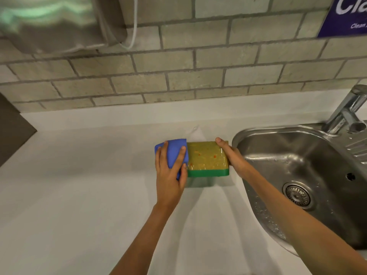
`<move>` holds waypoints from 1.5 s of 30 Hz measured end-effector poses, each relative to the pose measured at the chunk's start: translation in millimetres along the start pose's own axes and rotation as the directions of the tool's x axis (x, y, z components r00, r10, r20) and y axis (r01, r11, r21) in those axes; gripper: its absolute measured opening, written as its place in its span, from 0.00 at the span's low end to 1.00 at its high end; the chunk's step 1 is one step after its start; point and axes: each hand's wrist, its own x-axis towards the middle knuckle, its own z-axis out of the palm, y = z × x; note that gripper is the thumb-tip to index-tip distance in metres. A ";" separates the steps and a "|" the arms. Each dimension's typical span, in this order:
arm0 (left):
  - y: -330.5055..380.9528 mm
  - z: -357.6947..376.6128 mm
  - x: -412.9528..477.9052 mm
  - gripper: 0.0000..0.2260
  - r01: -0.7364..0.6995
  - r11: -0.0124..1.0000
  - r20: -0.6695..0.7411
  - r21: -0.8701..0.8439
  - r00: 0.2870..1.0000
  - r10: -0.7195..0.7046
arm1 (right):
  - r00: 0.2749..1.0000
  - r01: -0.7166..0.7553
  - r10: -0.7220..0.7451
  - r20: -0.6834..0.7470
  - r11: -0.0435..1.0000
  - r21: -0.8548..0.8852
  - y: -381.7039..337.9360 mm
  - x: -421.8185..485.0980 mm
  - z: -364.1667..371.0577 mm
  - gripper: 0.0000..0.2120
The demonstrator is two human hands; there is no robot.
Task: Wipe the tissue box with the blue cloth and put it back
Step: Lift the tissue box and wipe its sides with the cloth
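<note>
The tissue box (pixel 207 158) lies on the white counter (pixel 79 185), yellow-green on top with a dark green band along its near side. A white tissue (pixel 195 133) sticks out behind it. My left hand (pixel 170 173) presses the folded blue cloth (pixel 174 153) over the box's left end, fingers spread across the cloth. My right hand (pixel 232 157) grips the box's right end, thumb on the top edge.
A steel sink (pixel 297 155) with a drain (pixel 297 195) lies directly right of the box; its tap (pixel 347 110) rises at the far right. A tiled wall runs behind the counter. A grey dispenser (pixel 49 22) hangs at upper left.
</note>
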 end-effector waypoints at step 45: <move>31.7 9.0 6.5 0.20 0.011 0.983 0.073 0.184 0.997 -0.025 | 0.989 -0.151 0.151 0.002 0.988 -0.030 -10.3 1.1 -0.9 0.37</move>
